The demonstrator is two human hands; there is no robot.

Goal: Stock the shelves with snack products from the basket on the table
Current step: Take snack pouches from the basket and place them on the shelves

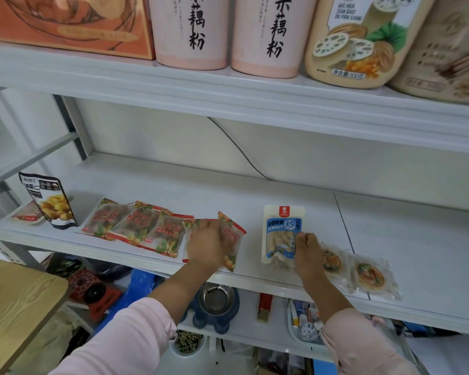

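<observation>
While our left hand (205,246) grips a red-edged dried-fruit packet (229,239), our right hand (307,254) pinches the peanut pouch (280,234). Its label is blue on white

Red-trimmed snack packets (136,226) lie flat, overlapping, along the shelf (282,190) front edge. Blue-label peanut pouch (282,231) lies flat mid-shelf. Two clear round-snack packs (363,272) overhang the front edge.

A white shelf (190,190) carries a row of snacks along its front edge: a black pouch (49,201) standing at far left, overlapping red-trimmed packets (136,226) lying flat, a blue-and-white peanut bag (280,231) near the middle, and two clear packs of round cakes (368,277) at right.
</observation>
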